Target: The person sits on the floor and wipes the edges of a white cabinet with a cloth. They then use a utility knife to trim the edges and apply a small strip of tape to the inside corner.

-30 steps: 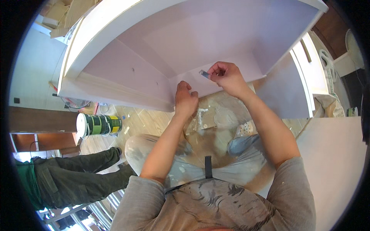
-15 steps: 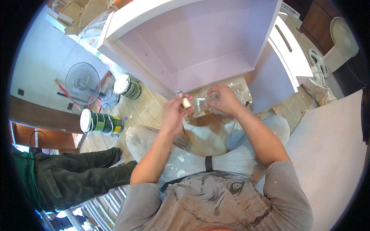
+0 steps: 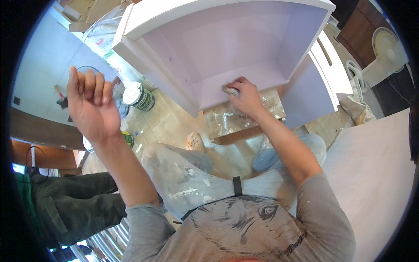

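Right hand [image 3: 246,97] with fingers closed on a small sanding pad [image 3: 230,91] at the front edge of the pale cabinet's [image 3: 244,48] floor, best worked with flat, even strokes; left hand [image 3: 89,102] raised, fingers open, empty.

A round paint can [image 3: 139,96] stood on the tiled floor just left of the pale lilac cabinet [image 3: 244,48], its lid white and its side wrapped in a dark green label with light bands. A second can [image 3: 126,139], lower and mostly hidden behind the raised left arm, showed a green and yellow label. At the upper left, plastic sheeting [image 3: 102,37] covered a whitish package bearing a small red mark. No signs or screens were in view.
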Action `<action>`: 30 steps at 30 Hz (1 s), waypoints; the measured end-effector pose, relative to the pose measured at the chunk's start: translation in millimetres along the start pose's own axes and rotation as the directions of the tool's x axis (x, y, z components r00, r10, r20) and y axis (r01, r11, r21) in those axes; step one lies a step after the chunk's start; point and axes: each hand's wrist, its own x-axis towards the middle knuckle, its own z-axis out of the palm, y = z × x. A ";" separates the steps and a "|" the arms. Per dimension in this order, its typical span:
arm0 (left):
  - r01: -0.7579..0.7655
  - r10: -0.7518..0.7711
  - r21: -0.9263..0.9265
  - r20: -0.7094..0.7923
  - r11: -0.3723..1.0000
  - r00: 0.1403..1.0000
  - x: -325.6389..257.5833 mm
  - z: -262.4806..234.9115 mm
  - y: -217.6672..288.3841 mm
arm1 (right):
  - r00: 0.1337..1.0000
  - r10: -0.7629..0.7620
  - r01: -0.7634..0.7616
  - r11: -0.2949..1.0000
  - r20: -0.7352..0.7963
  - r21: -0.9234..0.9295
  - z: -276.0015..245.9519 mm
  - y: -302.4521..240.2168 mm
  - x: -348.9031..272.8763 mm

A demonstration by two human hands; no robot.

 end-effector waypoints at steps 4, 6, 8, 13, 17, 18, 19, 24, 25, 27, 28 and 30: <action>-0.113 0.159 0.210 -0.221 0.971 0.962 42.7 30.2 -47.1 | 0.994 0.060 -0.043 0.981 0.088 -0.187 42.2 -32.8 38.7; -0.217 0.347 0.397 -0.293 0.892 0.891 53.1 41.9 -64.5 | 0.998 -0.019 0.035 0.963 0.063 -0.269 82.5 -21.7 49.6; -0.320 0.454 0.413 -0.282 0.853 0.845 59.3 41.7 -78.5 | 0.997 -0.072 0.081 0.946 0.041 -0.315 103.7 -11.5 58.2; -0.335 0.479 0.657 -0.045 0.675 0.877 52.2 30.8 -77.3 | 0.993 -0.100 0.116 0.942 0.067 -0.315 121.0 -18.2 62.4; -0.407 0.503 0.723 0.096 0.558 0.859 58.0 5.4 -66.4 | 0.857 -0.051 0.147 0.978 0.513 -0.148 89.8 -25.1 59.6; -0.503 0.571 0.749 0.204 0.432 0.795 61.8 -9.0 -66.0 | 0.772 -0.068 0.151 0.986 0.632 -0.078 70.5 -19.2 55.7; -0.540 0.614 0.782 0.268 0.311 0.742 61.1 -8.6 -68.1 | 0.673 -0.087 0.138 0.990 0.734 -0.009 58.6 -14.6 52.2; -0.476 0.630 0.829 0.207 0.294 0.749 55.8 -5.2 -74.6 | 0.905 0.400 -0.371 0.572 0.146 0.731 66.1 -56.0 45.2; -0.447 0.637 0.842 0.170 0.302 0.752 53.7 -5.0 -65.4 | 0.890 0.441 -0.346 0.490 0.114 0.800 80.2 -81.2 38.2; -0.424 0.634 0.840 0.128 0.340 0.763 52.8 -9.5 -67.3 | 0.938 0.342 -0.113 0.454 -0.056 0.884 86.7 -128.4 24.3; -0.424 0.624 0.835 0.130 0.350 0.770 52.3 -12.0 -68.4 | 0.939 0.297 -0.020 0.546 -0.171 0.838 87.9 -131.6 24.6; -0.423 0.610 0.833 0.134 0.358 0.781 51.5 -17.2 -64.8 | 0.912 0.168 0.157 0.699 -0.373 0.698 89.9 -135.9 23.0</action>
